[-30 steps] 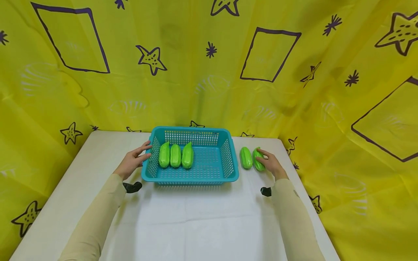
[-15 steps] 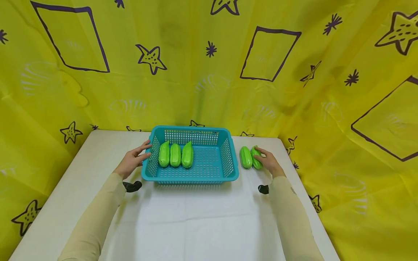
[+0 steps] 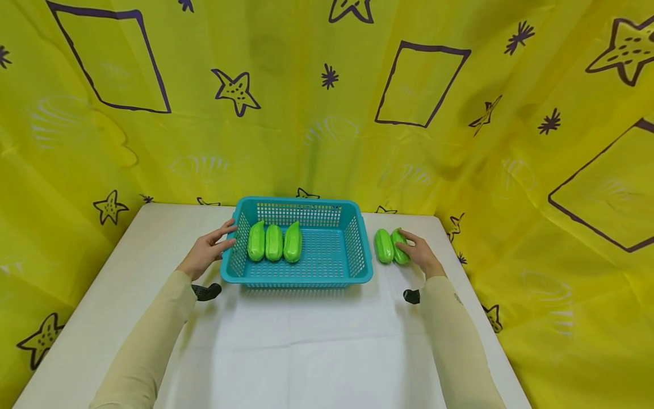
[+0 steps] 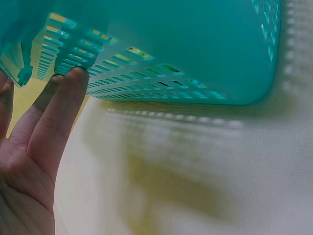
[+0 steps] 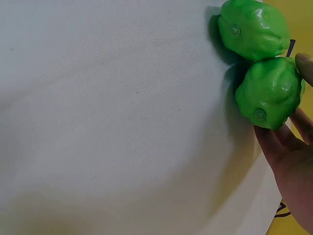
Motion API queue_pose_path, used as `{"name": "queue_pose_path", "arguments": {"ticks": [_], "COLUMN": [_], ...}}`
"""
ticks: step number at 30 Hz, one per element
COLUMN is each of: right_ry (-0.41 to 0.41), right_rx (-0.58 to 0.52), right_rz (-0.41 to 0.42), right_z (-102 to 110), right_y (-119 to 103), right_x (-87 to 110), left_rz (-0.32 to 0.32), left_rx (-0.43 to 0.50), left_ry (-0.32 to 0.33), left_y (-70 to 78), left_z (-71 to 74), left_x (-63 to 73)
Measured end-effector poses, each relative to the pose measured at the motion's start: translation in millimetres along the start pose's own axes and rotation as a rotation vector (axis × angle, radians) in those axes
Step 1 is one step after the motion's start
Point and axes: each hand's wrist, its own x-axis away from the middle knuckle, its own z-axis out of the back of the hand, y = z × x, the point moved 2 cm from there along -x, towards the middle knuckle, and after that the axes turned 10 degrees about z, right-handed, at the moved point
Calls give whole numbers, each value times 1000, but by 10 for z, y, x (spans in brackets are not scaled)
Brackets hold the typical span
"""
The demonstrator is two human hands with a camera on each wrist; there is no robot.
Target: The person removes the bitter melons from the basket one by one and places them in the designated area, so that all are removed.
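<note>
A blue-green plastic basket (image 3: 296,281) stands on the white table, with three glossy green gourds (image 3: 273,243) side by side in its left half. My left hand (image 3: 204,253) is at the basket's left side; in the left wrist view, straight fingers (image 4: 58,122) touch its slotted outer wall. To the right of the basket, two more gourds lie on the table. My right hand (image 3: 420,254) holds the outer gourd (image 5: 271,93), thumb on one side and fingers on the other. This gourd touches the inner gourd (image 3: 384,246). Part of it is hidden behind the hand.
Yellow curtains (image 3: 286,142) with dark drawn stars and frames hang behind and beside the white table (image 3: 286,352). The basket's right half shows its bare slotted floor. A small dark object shows beside each wrist.
My right hand has moved slightly left, bringing the outer gourd up against the inner one. My left hand and the basket have stayed in place.
</note>
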Motion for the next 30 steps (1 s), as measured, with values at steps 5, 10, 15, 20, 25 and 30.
{"name": "queue_pose_path", "arguments": {"ticks": [5, 10, 15, 20, 25, 30], "right_ry": [17, 56, 123, 200, 222, 225], "right_rx": [-5, -9, 14, 14, -41, -91], "right_rz": [1, 12, 48, 72, 93, 108], "right_z": [29, 83, 128, 163, 170, 157], "right_y": [-15, -51, -172, -320, -459, -601], "right_x": [12, 3, -34, -68, -98, -145], "left_rz": [-2, -1, -1, -1, 1, -3], "left_rx": [-4, -1, -1, -2, 5, 9], "left_ry": [1, 1, 3, 1, 8, 10], "left_y": [-5, 0, 2, 7, 11, 11], "left_z": [-1, -6, -7, -14, -17, -15], "left_x": [-4, 0, 6, 17, 28, 30]}}
